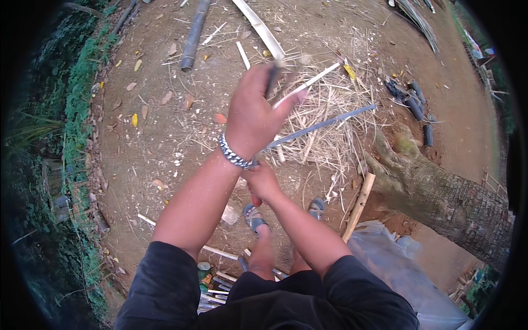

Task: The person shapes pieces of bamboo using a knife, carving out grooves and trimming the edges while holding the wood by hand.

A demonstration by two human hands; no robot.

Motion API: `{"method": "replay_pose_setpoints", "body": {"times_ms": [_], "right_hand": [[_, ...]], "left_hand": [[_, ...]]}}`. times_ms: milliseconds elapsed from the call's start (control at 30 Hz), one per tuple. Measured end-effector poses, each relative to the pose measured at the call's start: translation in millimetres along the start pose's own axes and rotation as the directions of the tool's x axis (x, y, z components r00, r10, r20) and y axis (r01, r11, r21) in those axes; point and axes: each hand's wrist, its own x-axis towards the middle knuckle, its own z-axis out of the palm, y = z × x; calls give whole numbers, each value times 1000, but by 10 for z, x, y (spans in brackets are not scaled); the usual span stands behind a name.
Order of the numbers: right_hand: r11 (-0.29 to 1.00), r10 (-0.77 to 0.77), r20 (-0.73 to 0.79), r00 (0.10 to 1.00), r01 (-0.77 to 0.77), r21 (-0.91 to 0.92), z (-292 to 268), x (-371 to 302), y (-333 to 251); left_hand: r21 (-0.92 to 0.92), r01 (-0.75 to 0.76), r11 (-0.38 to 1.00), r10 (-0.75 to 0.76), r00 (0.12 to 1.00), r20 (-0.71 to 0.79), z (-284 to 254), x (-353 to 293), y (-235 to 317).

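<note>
My left hand (252, 113), with a chain bracelet (235, 153) at the wrist, is curled around a dark, pale-ended bamboo strip (271, 80), blurred by motion. Its thumb sticks out to the right. Below and closer to my body, my right hand (261, 181) is closed on a tool with a red handle (256, 201); the tool's upper part is hidden behind my left wrist. A long, narrow grey-blue strip (324, 125) runs from beside the wrist across the shavings; I cannot tell whether it is a blade or bamboo.
A pile of pale shavings (330, 137) covers the ground ahead. Dark bamboo poles (195, 36) and a split bamboo length (258, 27) lie farther off. A tree trunk (440, 195), short dark tubes (415, 104) and a plastic sheet (396, 269) are to the right. Greenery borders the left.
</note>
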Motion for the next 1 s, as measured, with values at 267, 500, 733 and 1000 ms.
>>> {"method": "replay_pose_setpoints", "body": {"times_ms": [267, 500, 733, 1000], "right_hand": [[915, -145, 163, 976, 195, -354, -9, -24, -179], [753, -161, 164, 973, 229, -617, -76, -126, -379], [683, -248, 128, 960, 267, -680, -218, 1, -284], [788, -203, 141, 969, 247, -563, -117, -173, -247]], "left_hand": [[-279, 134, 951, -106, 988, 113, -860, -91, -471], [-276, 175, 945, -127, 975, 183, -1087, -329, -345], [-172, 178, 969, -111, 933, 342, -1200, -490, -37], [-65, 342, 937, -338, 939, 68, -983, -410, 53]]}}
